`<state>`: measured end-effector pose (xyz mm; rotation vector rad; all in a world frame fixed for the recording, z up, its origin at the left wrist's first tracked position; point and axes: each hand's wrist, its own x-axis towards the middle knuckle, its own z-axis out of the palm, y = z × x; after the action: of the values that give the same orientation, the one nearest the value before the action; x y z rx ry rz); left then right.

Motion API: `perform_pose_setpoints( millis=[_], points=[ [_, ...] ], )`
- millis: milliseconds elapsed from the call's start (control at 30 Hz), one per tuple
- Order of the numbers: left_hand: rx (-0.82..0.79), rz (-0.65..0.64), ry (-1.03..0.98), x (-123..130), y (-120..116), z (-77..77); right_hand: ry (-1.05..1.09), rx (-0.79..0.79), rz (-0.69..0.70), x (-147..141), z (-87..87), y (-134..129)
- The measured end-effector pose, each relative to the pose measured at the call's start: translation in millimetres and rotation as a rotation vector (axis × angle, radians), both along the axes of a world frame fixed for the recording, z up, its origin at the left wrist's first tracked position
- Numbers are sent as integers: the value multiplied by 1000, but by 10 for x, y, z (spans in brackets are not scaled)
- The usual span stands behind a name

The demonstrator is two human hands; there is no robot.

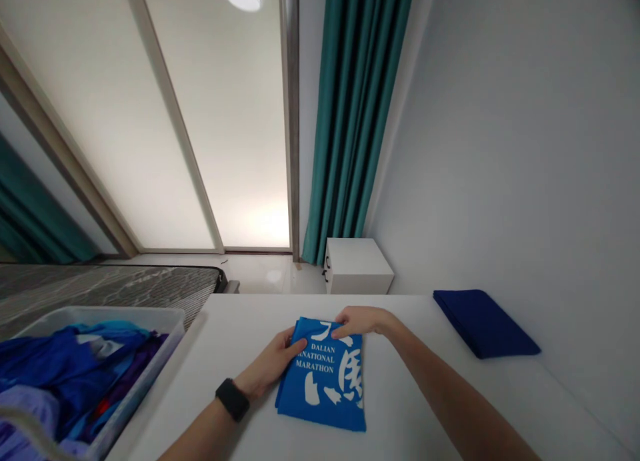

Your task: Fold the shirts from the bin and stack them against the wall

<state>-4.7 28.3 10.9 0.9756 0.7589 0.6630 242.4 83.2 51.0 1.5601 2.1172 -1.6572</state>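
A folded bright-blue cloth with white print [325, 409] lay on the flat white table [240, 324]. The left hand [270, 362] pinched its left edge, the right hand [365, 320] its far edge — light, even tension seemed best for square layers.

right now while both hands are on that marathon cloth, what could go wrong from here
The folded blue cloth could skew or lose its folds if the left hand, gripping its left edge, and the right hand, touching its top edge, pull unevenly.

The right forearm passes near the folded dark blue cloth on the white table, so a sideways swing might nudge it out of place.
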Motion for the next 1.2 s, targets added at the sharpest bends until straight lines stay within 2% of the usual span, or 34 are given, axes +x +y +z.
perform_pose_setpoints(
  millis=[100,267,367,433,667,767,867,1033,1100,1200],
  points=[
    [-27,12,7,71,-25,11,221,-62,-145,275,-160,-238],
    [-36,60,-10,344,-71,0,593,32,-679,433,-408,-694],
    [-73,59,-36,601,-102,-30,676,69,-913,508,-494,-868],
    [-101,39,-64,794,-122,-58,631,121,-989,624,-506,-947],
    [-236,-41,-67,1535,-191,-71,417,328,-1016,1274,-409,-1214],
    [-255,-58,-32,1833,-221,-62,372,353,-1064,1540,-406,-1317],
    [-240,-127,-29,2078,-243,-93,371,327,-1125,1758,-416,-1386],
    [-234,-157,-36,2329,-279,-142,320,148,-1206,1981,-421,-1551],
    [-240,-171,-53,2365,-300,-134,375,101,-1154,2014,-421,-1675],
    [-264,-184,-68,2378,-347,-93,518,121,-1045,2003,-433,-1883]
  ],
)
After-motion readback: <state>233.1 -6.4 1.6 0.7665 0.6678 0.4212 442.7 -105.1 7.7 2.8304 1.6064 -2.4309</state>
